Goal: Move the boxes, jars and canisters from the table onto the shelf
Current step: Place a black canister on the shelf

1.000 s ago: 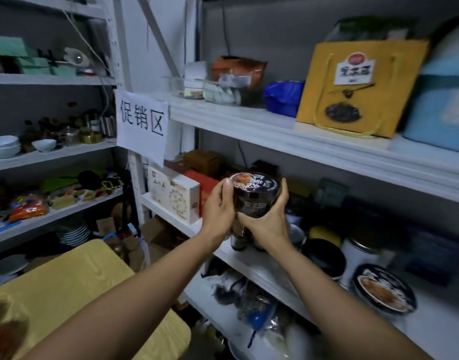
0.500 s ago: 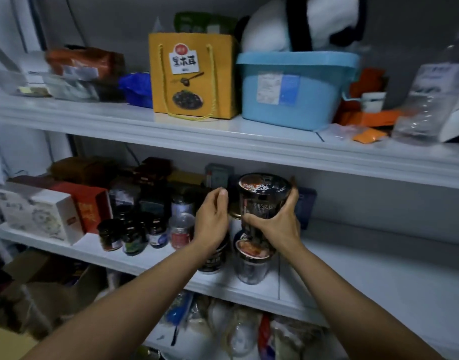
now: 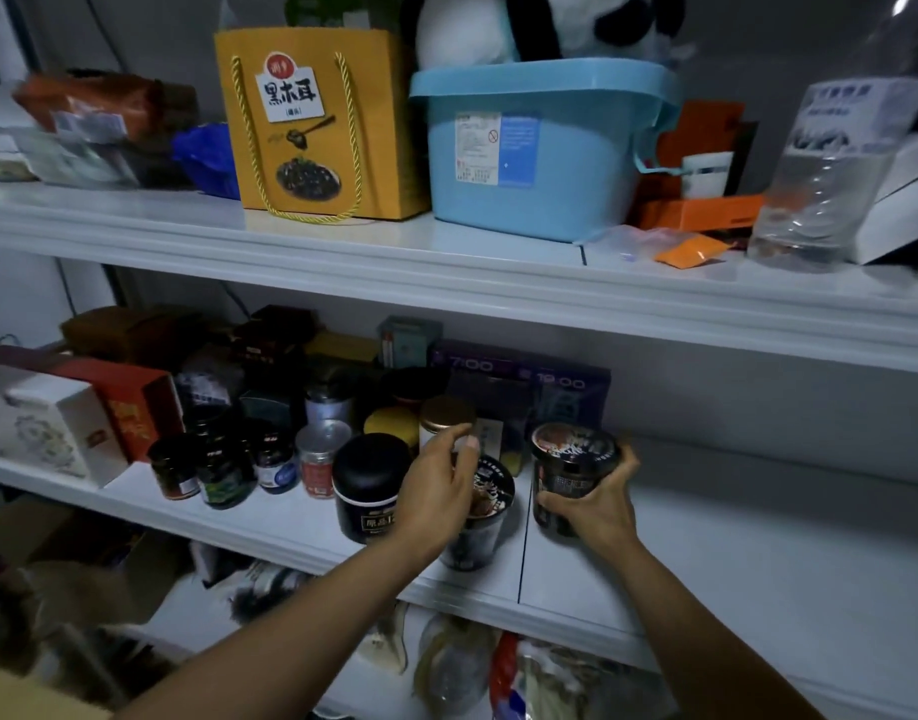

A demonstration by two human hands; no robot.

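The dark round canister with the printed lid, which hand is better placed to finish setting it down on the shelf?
Right. The right hand already grips the dark round canister with the printed lid over the white middle shelf. The left hand is open, beside it.

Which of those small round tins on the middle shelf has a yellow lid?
The yellow-lidded tin, standing behind the big black canister. The tin beside it has a bronze-gold lid; the others are dark or silver.

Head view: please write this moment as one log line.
right hand: holds dark jar on middle shelf | left hand: open, over striped cup
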